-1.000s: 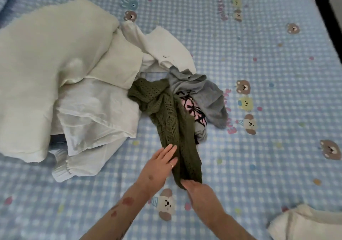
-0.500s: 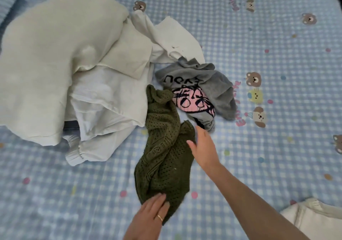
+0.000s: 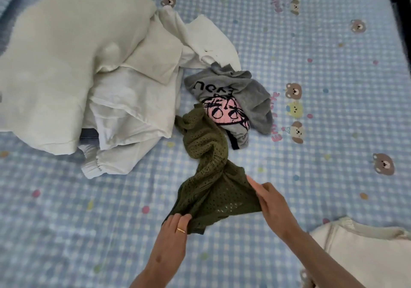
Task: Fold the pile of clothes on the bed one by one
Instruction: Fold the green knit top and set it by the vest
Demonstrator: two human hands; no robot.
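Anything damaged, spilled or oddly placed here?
Nothing stands out. The green knit top is twisted between both hands, left hand and right hand, but that fits mid-fold handling; no stains or tears show.

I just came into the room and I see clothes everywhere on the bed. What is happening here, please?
A person is folding laundry on the bed. Both hands grip the near edge of a green knit top: the left hand at its lower corner, the right hand at its right side. The top is bunched, not yet folded. A grey printed shirt and a pile of white clothes lie beyond it.
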